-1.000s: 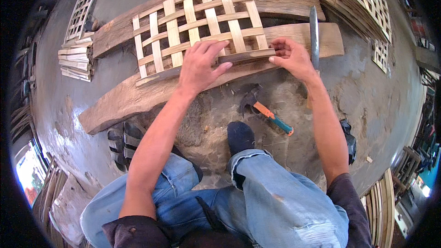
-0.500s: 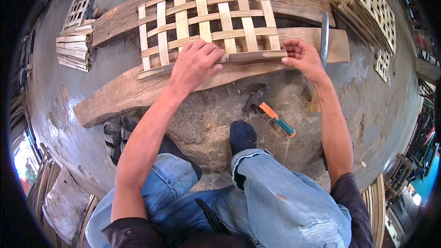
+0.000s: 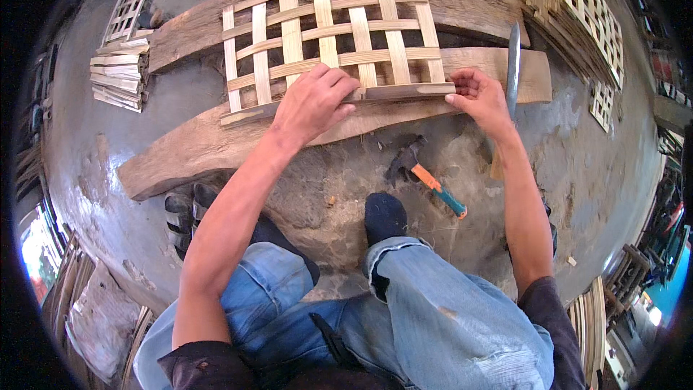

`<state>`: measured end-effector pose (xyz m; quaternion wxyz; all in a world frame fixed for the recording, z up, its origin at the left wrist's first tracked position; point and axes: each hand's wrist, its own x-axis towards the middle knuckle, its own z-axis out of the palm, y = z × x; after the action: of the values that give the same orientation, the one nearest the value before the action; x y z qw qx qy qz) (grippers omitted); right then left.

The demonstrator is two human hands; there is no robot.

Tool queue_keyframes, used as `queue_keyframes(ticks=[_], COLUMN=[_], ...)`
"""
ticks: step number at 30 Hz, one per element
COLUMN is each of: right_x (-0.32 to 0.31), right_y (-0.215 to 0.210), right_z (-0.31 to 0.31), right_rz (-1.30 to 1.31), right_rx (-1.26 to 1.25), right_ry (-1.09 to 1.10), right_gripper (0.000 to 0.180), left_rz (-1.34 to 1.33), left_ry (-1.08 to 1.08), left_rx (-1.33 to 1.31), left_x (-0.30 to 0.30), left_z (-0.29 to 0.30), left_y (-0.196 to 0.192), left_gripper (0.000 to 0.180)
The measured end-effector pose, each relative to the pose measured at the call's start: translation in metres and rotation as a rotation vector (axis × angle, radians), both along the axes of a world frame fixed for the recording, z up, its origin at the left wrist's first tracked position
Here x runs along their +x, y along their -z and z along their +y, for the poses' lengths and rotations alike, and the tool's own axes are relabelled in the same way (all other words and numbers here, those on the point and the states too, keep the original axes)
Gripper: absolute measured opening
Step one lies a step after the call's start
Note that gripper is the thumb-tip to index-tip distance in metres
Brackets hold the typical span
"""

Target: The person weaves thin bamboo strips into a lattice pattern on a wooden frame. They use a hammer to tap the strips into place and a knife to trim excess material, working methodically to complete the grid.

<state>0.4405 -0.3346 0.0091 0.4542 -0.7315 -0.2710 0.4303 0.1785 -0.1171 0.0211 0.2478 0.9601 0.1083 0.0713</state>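
Observation:
A woven bamboo lattice panel [image 3: 328,50] lies across two rough wooden planks, with a darker strip [image 3: 404,92] along its near edge. My left hand [image 3: 316,105] is closed over that edge left of its middle, fingers curled round the strip and hiding part of it. At the strip's right end, my right hand [image 3: 478,100] has its thumb and fingers closed on the tip. Just beyond my right hand lies a long-bladed knife [image 3: 513,65], its handle partly behind my forearm. A claw hammer [image 3: 430,179] with an orange and green handle rests on the floor nearer to me.
The near plank [image 3: 170,149] and far plank [image 3: 473,11] lie on the concrete floor. Stacked lattice panels [image 3: 570,22] stand at the far right. A bundle of bamboo strips [image 3: 119,76] lies at the left, and sandals [image 3: 178,220] sit by my left forearm.
The whole view has shifted slightly. Both hands keep the same hold on the near edge of the panel, and nothing else has visibly moved.

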Motion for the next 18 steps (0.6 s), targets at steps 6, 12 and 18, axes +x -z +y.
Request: queue_keyframes(ticks=[6, 12, 18], right_x=[-0.009, -0.005, -0.003], right_y=[-0.005, 0.016, 0.019], right_z=[-0.006, -0.019, -0.020], right_rz=[-0.195, -0.239, -0.180], right_rx=[-0.032, 0.095, 0.130], right_ry=[-0.014, 0.022, 0.010], right_gripper=[0.039, 0.034, 0.034], left_rz=[-0.152, -0.188, -0.218], left_ry=[-0.189, -0.378, -0.108], left_rx=[0.108, 0.018, -0.041], left_x=[-0.030, -0.048, -0.011], left_z=[0.041, 0.074, 0.027], left_y=[-0.006, -0.018, -0.006], left_gripper=[0.033, 0.024, 0.024])
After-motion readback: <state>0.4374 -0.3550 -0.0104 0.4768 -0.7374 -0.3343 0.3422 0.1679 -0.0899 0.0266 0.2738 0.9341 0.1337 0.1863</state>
